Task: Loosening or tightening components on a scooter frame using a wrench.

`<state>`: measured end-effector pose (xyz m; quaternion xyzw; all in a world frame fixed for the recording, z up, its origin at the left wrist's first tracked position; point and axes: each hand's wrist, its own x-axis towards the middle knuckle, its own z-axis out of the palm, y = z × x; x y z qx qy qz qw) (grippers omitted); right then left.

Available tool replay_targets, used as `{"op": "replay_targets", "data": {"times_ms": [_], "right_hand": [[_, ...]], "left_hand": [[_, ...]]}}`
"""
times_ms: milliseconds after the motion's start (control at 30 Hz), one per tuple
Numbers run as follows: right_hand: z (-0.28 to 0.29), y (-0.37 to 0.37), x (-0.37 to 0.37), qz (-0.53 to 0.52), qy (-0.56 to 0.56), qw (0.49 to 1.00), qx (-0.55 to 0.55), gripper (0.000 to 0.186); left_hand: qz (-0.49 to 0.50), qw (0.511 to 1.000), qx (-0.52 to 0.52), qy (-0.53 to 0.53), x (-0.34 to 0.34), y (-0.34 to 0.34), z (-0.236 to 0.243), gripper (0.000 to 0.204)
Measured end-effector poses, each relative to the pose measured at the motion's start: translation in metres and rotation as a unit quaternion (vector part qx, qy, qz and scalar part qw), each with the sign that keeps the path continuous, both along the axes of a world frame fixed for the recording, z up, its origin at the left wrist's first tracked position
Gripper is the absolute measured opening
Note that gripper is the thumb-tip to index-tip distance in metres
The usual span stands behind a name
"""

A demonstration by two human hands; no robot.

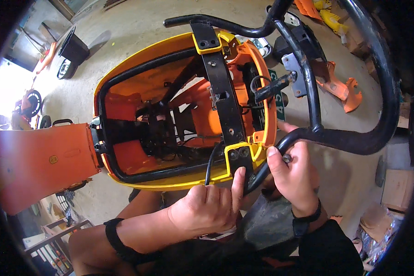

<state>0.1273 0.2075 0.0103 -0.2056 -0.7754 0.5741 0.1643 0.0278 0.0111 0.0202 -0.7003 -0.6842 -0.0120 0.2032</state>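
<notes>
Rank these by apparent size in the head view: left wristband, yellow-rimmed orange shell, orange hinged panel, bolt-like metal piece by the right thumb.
Largest to smallest:
1. Yellow-rimmed orange shell
2. Orange hinged panel
3. Left wristband
4. Bolt-like metal piece

Access from above into the yellow-rimmed body [170, 186] is unobstructed left of the black crossbar [223, 103] spanning its opening, though a black cable [210, 165] crosses the near rim by the left hand [206, 207] and a black tubular rail [354, 141] blocks passage just beyond the right hand [293, 172].
</notes>
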Motion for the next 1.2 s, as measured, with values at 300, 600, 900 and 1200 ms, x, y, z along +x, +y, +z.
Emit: {"op": "replay_targets", "data": {"times_ms": [300,600,900,1200], "right_hand": [[-0.002,-0.003,0.000,0.004,-0.007,1.000,-0.010,0.054],[-0.008,-0.005,-0.001,0.002,0.033,0.999,-0.039,0.052],[-0.008,-0.006,-0.001,-0.004,0.019,0.998,-0.053,0.053],[-0.010,-0.005,0.000,-0.007,0.026,1.000,-0.010,0.054]], "left_hand": [[-0.004,1.000,0.002,0.018,-0.002,-0.001,-0.001,0.052],[-0.003,1.000,-0.022,0.006,-0.003,-0.002,0.007,0.046],[-0.003,1.000,-0.006,0.002,-0.004,-0.003,0.002,0.047],[0.008,1.000,-0.006,-0.012,-0.004,-0.003,0.009,0.047]]}}
